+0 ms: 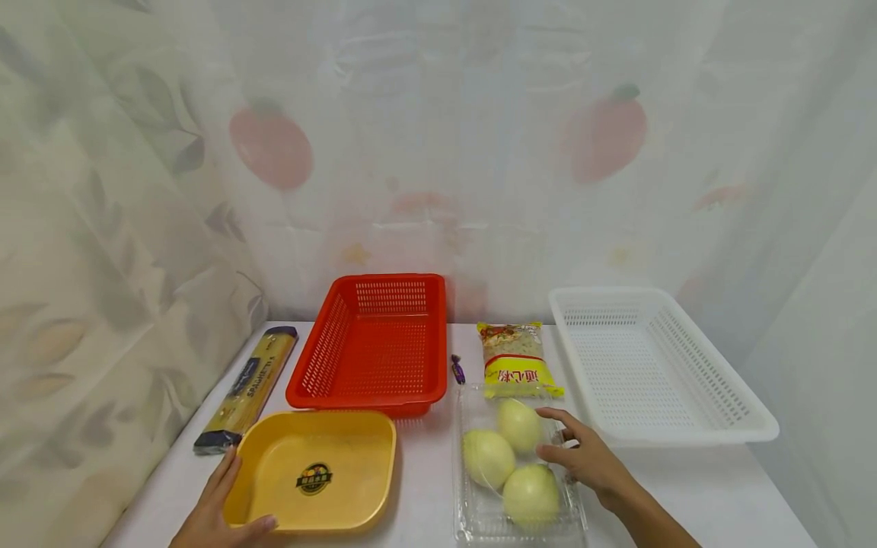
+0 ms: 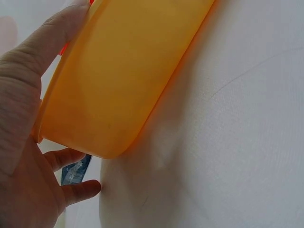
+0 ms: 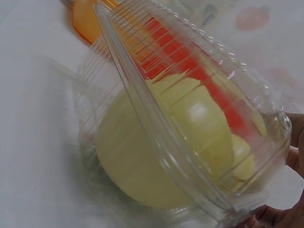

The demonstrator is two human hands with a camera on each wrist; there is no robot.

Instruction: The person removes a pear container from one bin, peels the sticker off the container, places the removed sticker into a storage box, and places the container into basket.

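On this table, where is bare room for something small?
Bare tabletop lies between the yellow tray and the clear box, and between the white basket and the right forearm. The yellow tray, red basket and spaghetti pack crowd together.

From my remote seat I log a small curtained-in corner. Translucent white curtain (image 1: 438, 137) behind, red fruit shapes printed on it (too hazy to name); leaf-patterned fabric (image 1: 103, 266) closing the left, a pale side wall or hanging (image 1: 829, 304) the right. White surface (image 1: 423, 495) between them. Yellow basin (image 1: 363, 464), red basket (image 1: 390, 350), packet of spaghetti (image 1: 250, 388): kitchen goods, household look. Whether the room around it is a home or a studio, I cannot tell.
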